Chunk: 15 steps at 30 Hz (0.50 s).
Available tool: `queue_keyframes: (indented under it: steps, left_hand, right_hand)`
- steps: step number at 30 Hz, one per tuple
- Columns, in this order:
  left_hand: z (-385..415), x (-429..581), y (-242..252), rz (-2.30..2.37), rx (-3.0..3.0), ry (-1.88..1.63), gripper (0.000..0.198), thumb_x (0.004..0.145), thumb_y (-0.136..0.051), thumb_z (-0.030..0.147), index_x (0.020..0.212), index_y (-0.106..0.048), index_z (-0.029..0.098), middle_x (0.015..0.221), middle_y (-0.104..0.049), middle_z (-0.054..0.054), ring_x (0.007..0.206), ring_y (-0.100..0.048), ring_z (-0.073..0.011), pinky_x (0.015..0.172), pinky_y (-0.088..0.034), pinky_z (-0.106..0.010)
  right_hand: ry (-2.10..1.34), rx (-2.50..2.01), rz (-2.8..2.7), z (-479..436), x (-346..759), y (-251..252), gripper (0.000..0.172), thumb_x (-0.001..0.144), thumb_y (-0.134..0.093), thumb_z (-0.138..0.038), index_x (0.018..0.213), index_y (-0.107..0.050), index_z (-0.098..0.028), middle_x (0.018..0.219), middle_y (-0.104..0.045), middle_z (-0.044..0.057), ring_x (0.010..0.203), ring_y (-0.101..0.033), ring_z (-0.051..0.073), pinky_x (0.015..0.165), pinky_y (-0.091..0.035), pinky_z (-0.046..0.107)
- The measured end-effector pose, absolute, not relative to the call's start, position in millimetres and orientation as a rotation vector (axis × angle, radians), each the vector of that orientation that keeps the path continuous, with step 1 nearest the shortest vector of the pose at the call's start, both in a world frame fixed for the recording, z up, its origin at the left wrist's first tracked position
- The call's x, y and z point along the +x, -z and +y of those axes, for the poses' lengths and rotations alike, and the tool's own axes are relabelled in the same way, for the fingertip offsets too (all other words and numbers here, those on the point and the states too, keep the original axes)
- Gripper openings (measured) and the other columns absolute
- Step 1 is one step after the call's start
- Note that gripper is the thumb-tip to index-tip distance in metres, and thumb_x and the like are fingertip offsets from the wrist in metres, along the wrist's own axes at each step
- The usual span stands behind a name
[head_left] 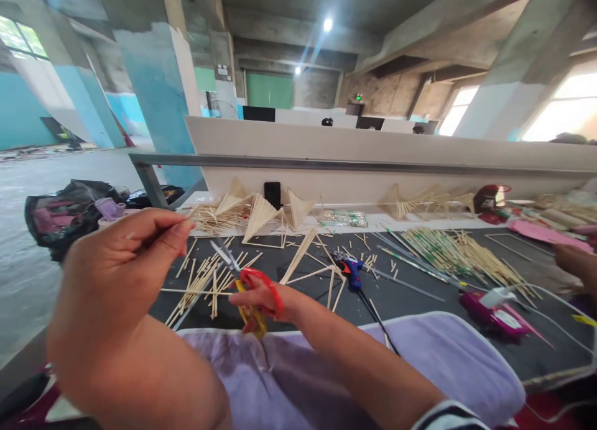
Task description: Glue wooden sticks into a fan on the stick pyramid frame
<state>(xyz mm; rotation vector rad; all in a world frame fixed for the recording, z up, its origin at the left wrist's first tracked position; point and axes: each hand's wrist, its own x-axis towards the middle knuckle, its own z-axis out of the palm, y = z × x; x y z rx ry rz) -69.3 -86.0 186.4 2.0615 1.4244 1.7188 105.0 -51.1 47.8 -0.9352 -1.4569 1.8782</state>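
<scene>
My left hand [124, 262] is raised close to the camera on the left. Its thumb and forefinger are pinched together; a thin pale tip shows at the fingertips, too small to name. My right hand [268, 296] grips scissors [227, 259] by their red and yellow handles, over the dark tabletop. The blades point up and left, a little apart. Thin wooden sticks [205, 281] lie loose below and around the scissors. A blue glue gun [353, 271] rests right of that hand, near a partly built stick frame [331, 271].
Fan-shaped stick models [261, 215] stand along the back beside a black phone [272, 195]. A large bundle of sticks [448, 256] lies to the right, behind a magenta power strip [494, 312]. A purple towel [438, 349] covers the front edge. Another person's hand [576, 265] is at far right.
</scene>
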Motion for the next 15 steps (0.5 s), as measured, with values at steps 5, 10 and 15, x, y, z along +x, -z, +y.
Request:
queue_keyframes:
  steps: [5,10,15]
  left_hand:
    - [-60.3,-52.5,-184.6,1.127,1.858,-1.494,0.014,0.077,-0.061,0.033,0.078,-0.063,0.019,0.060,-0.053,0.002,0.049,-0.044,-0.0068,0.043,-0.030,-0.019]
    - [-49.7,-22.7,-179.7,0.956,1.773,-1.346,0.015,0.075,-0.063,0.033,0.076,-0.063,0.018,0.056,-0.050,0.003,0.044,-0.038,-0.0050,0.040,-0.027,-0.017]
    - [-56.9,0.4,-179.2,0.850,1.750,-1.297,0.014,0.072,-0.065,0.031,0.075,-0.064,0.017,0.058,-0.052,0.002,0.049,-0.045,-0.0071,0.043,-0.033,-0.017]
  right_hand:
    - [-1.733,-0.774,-1.313,-96.6,148.9,-78.2,0.063,0.061,-0.062,-0.016,0.119,-0.042,-0.022,0.080,-0.056,0.000,0.070,-0.058,0.016,0.067,-0.051,0.039]
    - [-1.351,-0.941,-1.427,-130.4,175.7,-98.8,0.064,0.062,-0.049,-0.005,0.123,-0.041,-0.025,0.098,-0.059,0.004,0.092,-0.059,0.016,0.083,-0.047,0.037]
    - [-0.763,-1.298,-1.601,-133.6,184.4,-80.0,0.059,0.069,-0.044,-0.006,0.124,-0.042,-0.026,0.104,-0.058,0.006,0.079,-0.059,0.015,0.069,-0.051,0.030]
